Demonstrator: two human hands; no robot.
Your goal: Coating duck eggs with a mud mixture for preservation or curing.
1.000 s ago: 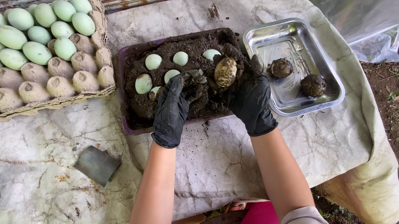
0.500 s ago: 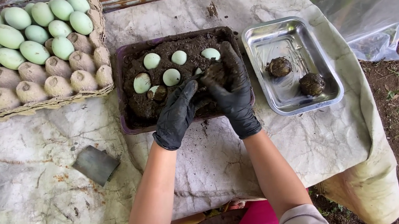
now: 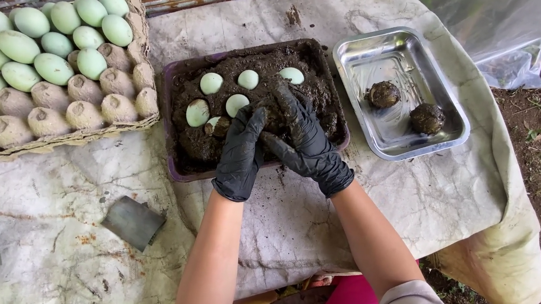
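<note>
I see both hands in black gloves working in the dark tray (image 3: 174, 167) of wet mud that sits in the middle of the surface (image 3: 381, 208). My left hand (image 3: 241, 152) lies palm down at the near side of the tray, its fingers (image 3: 255, 119) close together and pushed into the mud. My right hand (image 3: 303, 142) sits just beside it, touching it, with the fingers (image 3: 290, 99) curled and pressed down into the same heap. I cannot tell whether either hand holds an egg under the mud.

Several pale green eggs (image 3: 210, 83) lie half buried in the mud, mostly on the left and far side of the tray, one of them close to my left fingertips.

To the right of the mud tray, just beside it, stands a shiny metal tray (image 3: 366, 60). Two mud-coated eggs (image 3: 383, 94) rest in it, apart from each other.

At the left, an egg carton (image 3: 70, 139) made of grey pulp holds clean green eggs (image 3: 52, 67) in its far rows, while the near cups stand bare. A small grey scrap (image 3: 133, 222) lies on the surface in front of the carton. The surface is covered with a stained, pale cloth that hangs over the right edge, and bare soil shows beyond it.
</note>
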